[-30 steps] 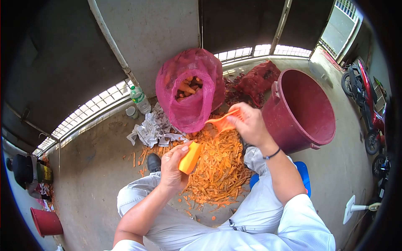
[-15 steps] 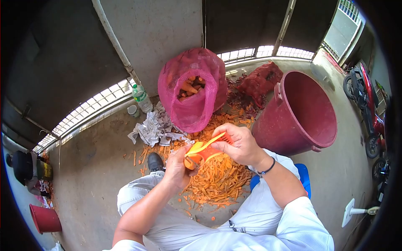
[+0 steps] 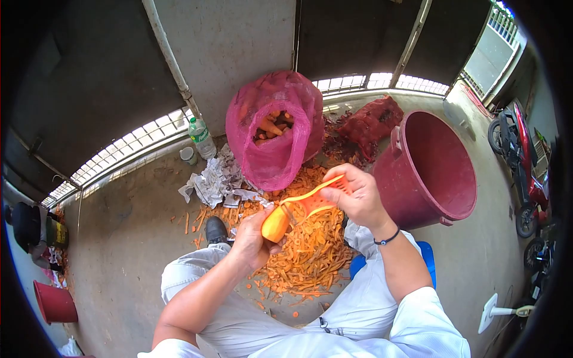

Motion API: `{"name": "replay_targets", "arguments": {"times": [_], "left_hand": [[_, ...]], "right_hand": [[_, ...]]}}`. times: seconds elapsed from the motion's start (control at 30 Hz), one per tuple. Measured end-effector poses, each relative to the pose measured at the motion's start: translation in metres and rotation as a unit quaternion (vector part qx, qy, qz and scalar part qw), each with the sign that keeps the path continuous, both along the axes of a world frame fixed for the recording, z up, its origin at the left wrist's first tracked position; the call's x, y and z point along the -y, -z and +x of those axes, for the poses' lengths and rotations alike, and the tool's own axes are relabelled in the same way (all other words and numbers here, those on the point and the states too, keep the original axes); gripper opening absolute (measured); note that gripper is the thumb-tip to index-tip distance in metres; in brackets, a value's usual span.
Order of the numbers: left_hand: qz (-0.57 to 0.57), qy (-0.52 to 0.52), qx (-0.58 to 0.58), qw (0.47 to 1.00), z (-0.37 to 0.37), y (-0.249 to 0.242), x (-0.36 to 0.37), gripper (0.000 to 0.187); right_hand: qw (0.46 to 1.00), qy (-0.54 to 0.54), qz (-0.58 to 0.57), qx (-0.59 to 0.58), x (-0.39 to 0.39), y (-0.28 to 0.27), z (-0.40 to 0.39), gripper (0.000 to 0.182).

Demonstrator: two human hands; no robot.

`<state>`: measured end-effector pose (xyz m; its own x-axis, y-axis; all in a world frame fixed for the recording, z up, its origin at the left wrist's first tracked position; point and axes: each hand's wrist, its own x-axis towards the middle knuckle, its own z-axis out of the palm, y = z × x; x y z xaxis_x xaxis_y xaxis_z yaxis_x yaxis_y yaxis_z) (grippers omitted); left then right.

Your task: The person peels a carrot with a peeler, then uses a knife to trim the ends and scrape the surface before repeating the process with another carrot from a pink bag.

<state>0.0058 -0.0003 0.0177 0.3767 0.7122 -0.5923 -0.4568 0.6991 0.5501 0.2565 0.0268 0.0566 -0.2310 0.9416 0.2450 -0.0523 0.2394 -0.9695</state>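
A carrot [image 3: 275,224] with a bright, peeled surface is gripped in my left hand [image 3: 253,238], its thick end toward me. My right hand [image 3: 356,194] is closed around the handle of an orange peeler [image 3: 313,200], and the peeler's blade end lies against the carrot's upper side. Under both hands, a heap of carrot peelings [image 3: 313,256] covers the floor between my legs. Beyond them stands a pink mesh sack [image 3: 262,158], its mouth open toward me, with several carrots [image 3: 273,126] showing inside.
To the right, a large maroon bucket [image 3: 412,179] leans with its mouth facing up and right. Behind it lies a red mesh sack [image 3: 376,122]. Crumpled paper [image 3: 218,182], a plastic bottle [image 3: 202,138] and a cup [image 3: 188,155] are left of the pink sack. A motorcycle [image 3: 516,155] stands far right.
My right hand has moved right and slightly down with the peeler. In my left hand the carrot has turned, so more of its rounded end faces me.
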Motion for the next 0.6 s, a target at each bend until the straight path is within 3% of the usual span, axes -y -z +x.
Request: {"name": "replay_targets", "arguments": {"times": [0.07, 0.17, 0.23, 0.3, 0.37, 0.5, 0.6], "left_hand": [[0.016, 0.018, -0.013, 1.0, 0.0, 0.002, 0.002, 0.039], [0.055, 0.036, 0.024, 0.998, -0.002, 0.004, 0.005, 0.04], [0.094, 0.05, 0.026, 0.994, -0.003, 0.002, 0.005, 0.039], [0.118, 0.049, -0.004, 0.992, -0.002, -0.008, 0.009, 0.038], [0.143, 0.047, -0.033, 0.988, -0.001, -0.01, 0.007, 0.038], [0.127, 0.027, -0.018, 0.991, -0.008, 0.003, -0.001, 0.038], [0.117, 0.017, 0.067, 0.991, -0.01, 0.01, -0.003, 0.044]], "right_hand": [[1.0, -0.017, 0.002, -0.02, 0.003, -0.002, -0.006, 0.017], [0.998, -0.027, 0.0, 0.055, 0.002, -0.004, -0.002, 0.021], [0.998, 0.042, 0.011, 0.048, -0.005, -0.007, 0.008, 0.02], [0.975, 0.135, 0.088, 0.151, -0.023, 0.003, 0.03, 0.014], [0.989, 0.139, 0.025, 0.036, -0.028, 0.004, 0.04, 0.014], [0.991, 0.132, 0.017, 0.025, -0.023, 0.0, 0.038, 0.015], [0.992, 0.121, 0.015, 0.033, -0.021, 0.0, 0.046, 0.015]]}}
